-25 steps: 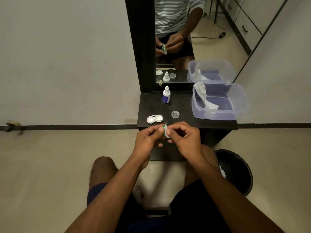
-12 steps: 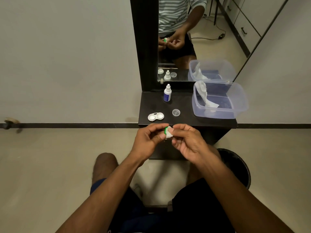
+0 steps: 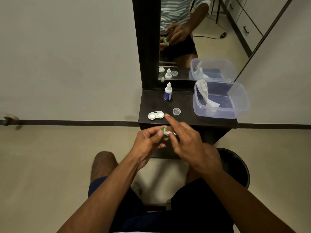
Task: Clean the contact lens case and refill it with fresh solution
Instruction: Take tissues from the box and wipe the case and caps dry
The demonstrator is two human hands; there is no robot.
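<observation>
Right hand (image 3: 190,142) changed pose: index finger now sticks out straight toward the case (image 3: 156,115) on the table; earlier all fingers were curled in on the tissue (image 3: 168,132). Tissue now shows as a small wad pushed into the green cap (image 3: 163,130), where before it stuck up between both hands. Left hand (image 3: 148,143) grip on the cap rolled slightly, thumb more on top.

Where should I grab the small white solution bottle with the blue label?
Pinch the small white solution bottle around its labelled body from the near side; it stands upright against the mirror base, so the back is blocked and the narrow nozzle top gives little to hold.
</observation>
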